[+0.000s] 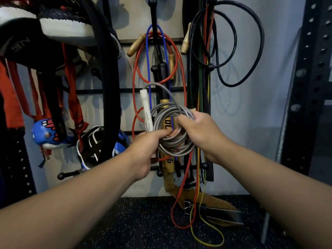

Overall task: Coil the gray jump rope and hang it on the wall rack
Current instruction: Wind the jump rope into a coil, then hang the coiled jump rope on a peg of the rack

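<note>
Gray jump rope point(172, 130) coiled round, white handle point(147, 110) upright, left hand point(149, 146) and right hand point(195, 130) gripping coil

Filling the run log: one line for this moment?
stage: coiling | gray jump rope: coiled, unhung | left hand: gripping coil | right hand: gripping coil | wall rack: ahead

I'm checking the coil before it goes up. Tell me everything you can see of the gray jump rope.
The gray rope is a thin, glossy cord wound into several round loops, held upright before the wall rack. One loose loop arcs above. Its white handle stands at the coil's left. The left hand pinches the bottom; the right hand grips the right side.
</note>
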{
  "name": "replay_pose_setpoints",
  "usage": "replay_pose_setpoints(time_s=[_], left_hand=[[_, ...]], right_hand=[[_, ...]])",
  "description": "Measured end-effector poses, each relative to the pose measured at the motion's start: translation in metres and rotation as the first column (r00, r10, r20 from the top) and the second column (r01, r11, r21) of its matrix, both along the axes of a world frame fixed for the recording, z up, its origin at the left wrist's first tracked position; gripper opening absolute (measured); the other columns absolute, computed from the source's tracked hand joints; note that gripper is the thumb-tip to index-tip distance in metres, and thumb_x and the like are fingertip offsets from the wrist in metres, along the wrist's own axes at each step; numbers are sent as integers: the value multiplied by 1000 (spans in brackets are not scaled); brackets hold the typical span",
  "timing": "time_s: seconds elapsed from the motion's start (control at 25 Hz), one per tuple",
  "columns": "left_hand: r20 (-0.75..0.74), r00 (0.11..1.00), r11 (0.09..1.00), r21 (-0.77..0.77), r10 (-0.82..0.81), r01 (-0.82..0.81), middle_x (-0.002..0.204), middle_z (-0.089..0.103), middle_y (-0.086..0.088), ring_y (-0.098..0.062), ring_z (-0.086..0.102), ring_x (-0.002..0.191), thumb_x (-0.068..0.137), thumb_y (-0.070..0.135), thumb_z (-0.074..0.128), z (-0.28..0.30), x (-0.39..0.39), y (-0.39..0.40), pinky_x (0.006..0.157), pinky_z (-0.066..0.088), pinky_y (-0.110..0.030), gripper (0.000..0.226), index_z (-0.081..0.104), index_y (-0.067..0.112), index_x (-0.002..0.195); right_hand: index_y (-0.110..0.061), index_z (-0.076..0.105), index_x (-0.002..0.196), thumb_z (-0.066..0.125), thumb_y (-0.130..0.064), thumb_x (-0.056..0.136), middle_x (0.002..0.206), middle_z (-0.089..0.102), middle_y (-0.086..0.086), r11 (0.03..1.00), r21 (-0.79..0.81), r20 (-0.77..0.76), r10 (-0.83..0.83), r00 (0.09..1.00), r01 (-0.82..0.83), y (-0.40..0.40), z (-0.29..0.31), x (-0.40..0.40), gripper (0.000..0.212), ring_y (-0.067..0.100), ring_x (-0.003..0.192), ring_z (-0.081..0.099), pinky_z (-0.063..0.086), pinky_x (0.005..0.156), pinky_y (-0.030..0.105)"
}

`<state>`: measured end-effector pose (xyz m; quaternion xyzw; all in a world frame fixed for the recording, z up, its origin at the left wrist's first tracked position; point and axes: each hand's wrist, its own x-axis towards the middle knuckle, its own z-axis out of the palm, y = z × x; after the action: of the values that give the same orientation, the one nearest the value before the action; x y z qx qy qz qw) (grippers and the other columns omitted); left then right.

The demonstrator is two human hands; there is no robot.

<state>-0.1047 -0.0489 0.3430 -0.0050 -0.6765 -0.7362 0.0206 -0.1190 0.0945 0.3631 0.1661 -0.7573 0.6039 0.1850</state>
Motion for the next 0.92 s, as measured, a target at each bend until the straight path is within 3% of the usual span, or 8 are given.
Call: replay_pose_setpoints(time_s=[0.12, 0.2, 0.28, 0.44, 0.52, 0.64, 0.76, 0.92], left_hand=[[-127, 989, 979, -174, 80, -102, 130, 68, -7, -20, 63, 111, 69, 41, 88, 9, -7, -20, 87, 47, -39, 90, 44, 23, 146], [-425, 894, 920, -276, 142, -277, 155, 43, -5, -24, 44, 140, 60, 36, 95, 25, -6, -33, 110, 39, -44, 120, 21, 36, 154], [-654, 750, 765, -532, -99, -363, 163, 30, -1, -14, 29, 148, 63, 34, 95, 52, 1, -41, 119, 30, -40, 120, 19, 37, 156], [-157, 854, 231, -972, -496, -44, 144, 54, 9, -10, 50, 132, 72, 38, 89, 102, 3, -36, 106, 40, -29, 99, 32, 35, 153], [57, 879, 167, -974, -473, 153, 123, 69, 3, -18, 65, 114, 75, 34, 88, 105, -4, -33, 98, 50, -33, 69, 56, 28, 135], [36, 859, 409, -869, -510, 279, 99, 77, -7, -24, 72, 95, 83, 17, 81, 81, -23, -40, 87, 55, -34, 26, 72, 13, 108], [-21, 850, 762, -455, -526, 460, 70, 67, -8, -19, 71, 64, 89, 6, 70, 54, -28, -48, 75, 61, -33, 14, 72, 6, 102], [-173, 863, 879, -42, -474, 474, 60, 46, -2, -11, 52, 45, 86, 8, 67, 25, -29, -42, 62, 60, -32, 20, 64, 0, 103]], right_hand=[[1, 69, 94, 61, -19, 94, 73, 73, 13, 993, 118, 5, 24, 1000, -25, 5, 1, 2, 22, 18, 62, 68, 53, 59, 30], [-4, 70, 92, 62, -24, 94, 74, 74, 12, 967, 254, 12, 26, 1000, -28, 7, 2, 3, 21, 17, 62, 68, 52, 61, 32], [-16, 65, 85, 61, -24, 96, 66, 67, 0, 923, 380, 27, 53, 998, -59, 9, 5, 7, 14, 4, 50, 61, 47, 50, 20], [-16, 66, 89, 66, -28, 94, 68, 64, -2, 852, 518, 20, 80, 997, -79, 10, 11, 8, 14, 8, 54, 57, 43, 48, 19], [-8, 67, 97, 64, -23, 94, 72, 65, 3, 837, 537, 25, 109, 994, -105, 9, 13, 9, 15, 15, 60, 59, 46, 53, 25], [-9, 69, 109, 66, -23, 95, 74, 66, 4, 845, 510, 50, 158, 986, -162, 11, 12, 11, 20, 16, 61, 59, 46, 53, 26], [-16, 69, 104, 61, -25, 100, 69, 63, 0, 882, 416, 76, 209, 975, -222, 15, 9, 8, 12, 17, 59, 57, 45, 53, 27], [-20, 65, 97, 55, -22, 104, 68, 60, -3, 907, 339, 63, 244, 968, -251, 17, 3, -2, 12, 10, 57, 56, 44, 56, 28]])
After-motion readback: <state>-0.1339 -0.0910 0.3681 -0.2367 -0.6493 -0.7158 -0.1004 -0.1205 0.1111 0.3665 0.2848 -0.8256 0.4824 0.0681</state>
